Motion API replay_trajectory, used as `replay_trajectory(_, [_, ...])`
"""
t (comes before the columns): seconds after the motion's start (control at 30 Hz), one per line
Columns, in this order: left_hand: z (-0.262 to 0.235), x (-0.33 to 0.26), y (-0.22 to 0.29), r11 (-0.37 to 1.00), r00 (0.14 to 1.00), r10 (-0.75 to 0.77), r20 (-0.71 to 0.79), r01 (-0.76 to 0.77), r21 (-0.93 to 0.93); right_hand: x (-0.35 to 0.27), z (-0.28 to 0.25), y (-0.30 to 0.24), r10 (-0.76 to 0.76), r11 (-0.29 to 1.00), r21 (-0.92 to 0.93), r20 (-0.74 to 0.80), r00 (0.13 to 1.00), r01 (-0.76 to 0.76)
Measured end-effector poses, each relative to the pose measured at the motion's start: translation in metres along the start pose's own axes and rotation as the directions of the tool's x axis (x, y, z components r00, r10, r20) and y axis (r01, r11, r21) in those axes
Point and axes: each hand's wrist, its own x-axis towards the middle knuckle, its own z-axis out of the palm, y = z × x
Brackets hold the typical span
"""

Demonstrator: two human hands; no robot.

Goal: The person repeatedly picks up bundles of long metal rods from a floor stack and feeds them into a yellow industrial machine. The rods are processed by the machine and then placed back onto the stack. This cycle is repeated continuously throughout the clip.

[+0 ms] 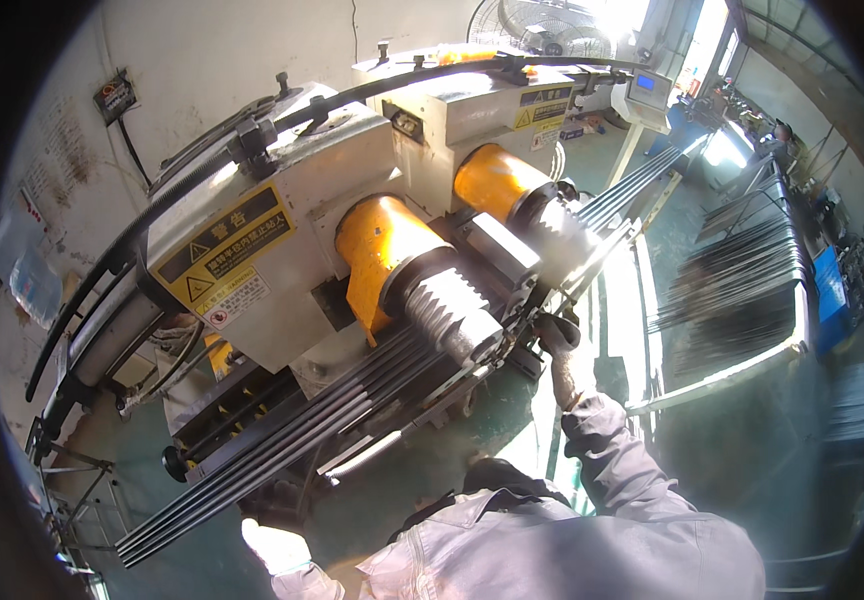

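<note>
Several long dark metal rods [282,440] lie side by side through a bending machine [282,270], running from the lower left to the upper right. My left hand [277,546], pale and washed out by glare, is just below the rods near their left end; its fingers are not clear. At the machine's front edge my right hand [560,340], in a glove with dark fingertips, is closed at a small dark machine part. What lies inside its fingers is hidden. Left of that hand are a ridged metal roller [447,305] and an orange cylinder [382,235].
A second orange cylinder [497,180] sits farther along the machine. Bundles of thin rods [737,285] rest on a rack at the right. A control box [649,90] stands on a post at the back, near a large fan [542,35]. A black hose [352,95] arches over the machine.
</note>
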Motion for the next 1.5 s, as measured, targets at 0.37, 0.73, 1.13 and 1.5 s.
replay_trajectory(0.37, [0.051,-0.012,0.074,0.559,0.664,-0.467,0.584,0.734,-0.387,0.079,0.053,-0.006,-0.329,0.912,-0.212,0.131,0.935,0.351])
replay_trajectory(0.73, [0.276,-0.015,0.118,0.614,0.701,0.708,-0.086,-0.552,0.564,0.097,0.057,-0.007,0.065,0.935,0.330,0.188,0.980,-0.126])
replay_trajectory(1.13, [0.459,0.011,0.075,0.565,0.706,0.677,0.207,-0.679,0.469,0.115,0.040,-0.025,-0.351,0.921,-0.067,0.280,0.893,0.383])
replay_trajectory(1.5, [0.550,0.029,0.042,-0.423,0.324,0.151,0.934,-0.833,0.357,0.125,0.035,-0.002,-0.376,0.923,0.052,0.325,0.868,0.381])
